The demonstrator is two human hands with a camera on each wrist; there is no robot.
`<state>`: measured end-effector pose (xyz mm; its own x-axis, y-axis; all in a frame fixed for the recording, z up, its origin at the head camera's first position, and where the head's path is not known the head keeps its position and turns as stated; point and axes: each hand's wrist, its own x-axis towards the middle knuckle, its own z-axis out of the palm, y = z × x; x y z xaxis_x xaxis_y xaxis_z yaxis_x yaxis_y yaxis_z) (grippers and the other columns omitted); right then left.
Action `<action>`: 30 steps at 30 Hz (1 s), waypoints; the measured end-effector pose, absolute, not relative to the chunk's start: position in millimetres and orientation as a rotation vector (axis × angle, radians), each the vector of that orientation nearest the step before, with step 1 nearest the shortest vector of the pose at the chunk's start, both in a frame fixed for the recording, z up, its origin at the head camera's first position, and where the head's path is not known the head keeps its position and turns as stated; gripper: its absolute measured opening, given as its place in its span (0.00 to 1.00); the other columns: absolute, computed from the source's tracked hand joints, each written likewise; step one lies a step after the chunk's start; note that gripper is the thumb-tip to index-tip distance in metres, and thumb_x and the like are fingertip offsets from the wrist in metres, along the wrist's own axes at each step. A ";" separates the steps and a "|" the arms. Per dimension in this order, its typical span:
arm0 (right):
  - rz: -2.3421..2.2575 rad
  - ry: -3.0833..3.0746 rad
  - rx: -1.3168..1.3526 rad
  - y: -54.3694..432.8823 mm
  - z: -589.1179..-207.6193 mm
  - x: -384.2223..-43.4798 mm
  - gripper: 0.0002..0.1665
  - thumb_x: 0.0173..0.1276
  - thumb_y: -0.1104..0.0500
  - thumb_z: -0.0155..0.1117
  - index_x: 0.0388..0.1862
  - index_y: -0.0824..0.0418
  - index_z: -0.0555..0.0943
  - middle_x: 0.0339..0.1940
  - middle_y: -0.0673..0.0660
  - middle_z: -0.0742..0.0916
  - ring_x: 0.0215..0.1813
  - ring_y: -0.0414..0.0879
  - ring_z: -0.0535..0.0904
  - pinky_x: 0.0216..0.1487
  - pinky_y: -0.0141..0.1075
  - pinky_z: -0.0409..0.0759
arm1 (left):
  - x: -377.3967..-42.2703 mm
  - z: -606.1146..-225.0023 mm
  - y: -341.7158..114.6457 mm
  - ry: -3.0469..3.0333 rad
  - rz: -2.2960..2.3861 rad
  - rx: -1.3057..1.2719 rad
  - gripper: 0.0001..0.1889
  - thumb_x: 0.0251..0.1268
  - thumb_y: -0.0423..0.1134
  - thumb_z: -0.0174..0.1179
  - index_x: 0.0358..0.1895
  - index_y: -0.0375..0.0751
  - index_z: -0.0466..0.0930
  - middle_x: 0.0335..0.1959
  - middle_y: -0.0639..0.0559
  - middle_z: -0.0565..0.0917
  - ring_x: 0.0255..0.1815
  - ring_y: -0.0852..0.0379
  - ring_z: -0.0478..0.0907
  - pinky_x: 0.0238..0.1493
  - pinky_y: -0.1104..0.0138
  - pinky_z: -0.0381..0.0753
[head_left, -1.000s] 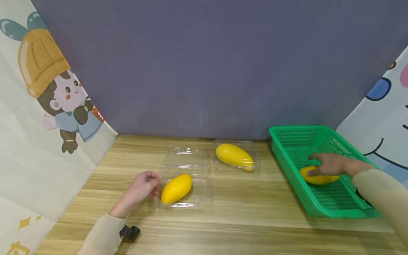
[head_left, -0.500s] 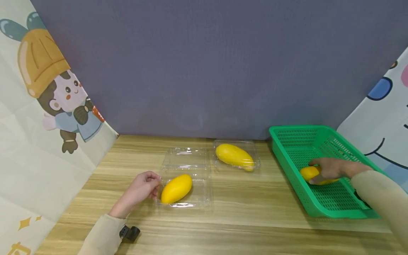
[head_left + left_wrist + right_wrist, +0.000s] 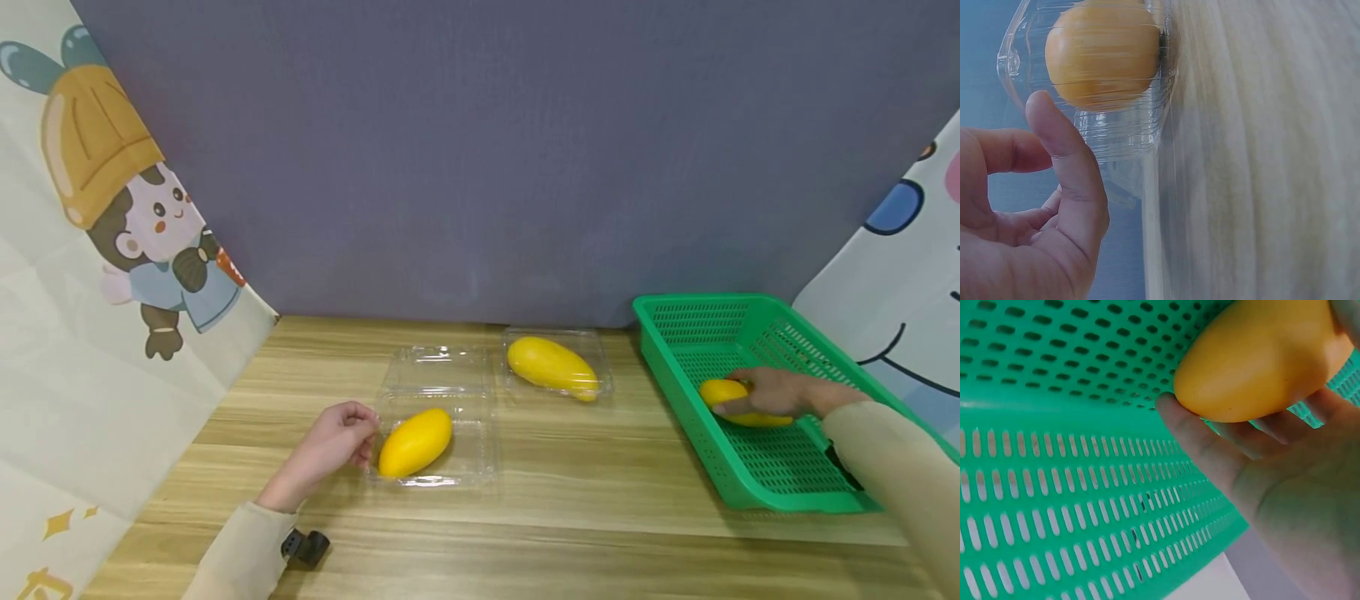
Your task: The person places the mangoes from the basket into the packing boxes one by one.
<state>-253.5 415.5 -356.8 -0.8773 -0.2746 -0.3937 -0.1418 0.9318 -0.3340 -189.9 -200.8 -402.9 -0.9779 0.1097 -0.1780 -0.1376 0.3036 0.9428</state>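
In the green basket (image 3: 678, 408) at the right, my right hand (image 3: 776, 393) grips a yellow mango (image 3: 722, 392), its fingers and thumb around it. The right wrist view shows that mango (image 3: 1254, 365) resting along the fingers. At the left, my left hand (image 3: 337, 442) is beside the left edge of an open clear plastic clamshell box (image 3: 472, 454), in which a second mango (image 3: 415, 443) lies. The left wrist view shows loosely bent fingers near the box's edge, with nothing seen between thumb and index finger.
Behind and to the right of the open box, a third mango (image 3: 547, 365) lies in another clear plastic box (image 3: 592, 343). A grey panel (image 3: 465, 167) borders the back of the wooden table (image 3: 570, 500). Printed sheets flank both sides.
My right hand has closed around the mango in the basket and shifted it slightly left and away from me. The left hand and both boxes stay where they were.
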 end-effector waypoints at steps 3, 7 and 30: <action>-0.437 2.648 -0.280 417.1 -358.6 -255.8 0.52 0.63 0.38 0.59 0.64 0.81 0.57 0.52 0.72 0.76 0.46 0.56 0.74 0.40 0.50 0.76 | -189.7 -402.5 -200.7 2.360 1.739 -0.032 0.11 0.68 0.31 0.48 0.47 0.25 0.70 0.27 0.41 0.74 0.23 0.52 0.72 0.23 0.64 0.80; -0.467 2.636 -0.237 417.6 -358.9 -257.6 0.53 0.63 0.38 0.58 0.66 0.80 0.55 0.54 0.77 0.72 0.47 0.59 0.74 0.37 0.49 0.77 | -189.3 -401.4 -200.4 2.357 1.739 -0.034 0.11 0.67 0.31 0.48 0.46 0.25 0.70 0.27 0.40 0.75 0.23 0.52 0.72 0.23 0.64 0.79; -0.495 2.770 -0.226 420.8 -355.7 -259.5 0.50 0.65 0.37 0.53 0.66 0.77 0.57 0.52 0.73 0.74 0.45 0.57 0.74 0.36 0.47 0.75 | -188.6 -402.7 -201.0 2.358 1.748 -0.022 0.11 0.68 0.31 0.49 0.47 0.25 0.70 0.29 0.38 0.75 0.23 0.51 0.73 0.24 0.63 0.80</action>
